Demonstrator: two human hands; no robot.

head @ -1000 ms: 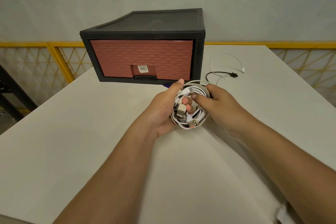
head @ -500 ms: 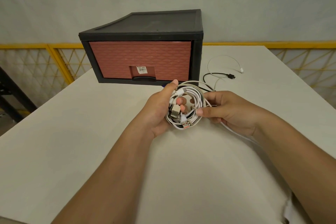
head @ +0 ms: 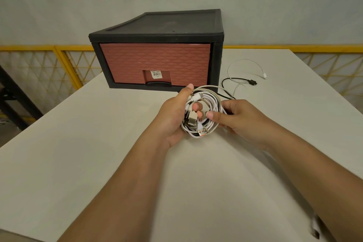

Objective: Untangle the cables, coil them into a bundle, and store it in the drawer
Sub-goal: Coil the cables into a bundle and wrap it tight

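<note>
The left hand (head: 172,116) grips the bundle (head: 213,104) of cables over the middle of the bench (head: 98,153), thumb on top and fingers poking through the ring, and the right hand (head: 241,118) pinches the ring's right side. A loose white cable (head: 243,60) and a black cable (head: 235,79) trail off toward the far right corner, so the right hand is nearer to them. The drawer (head: 155,63) is closed, straight ahead by the far edge, its handle (head: 158,84) just past the left thumb.
</note>
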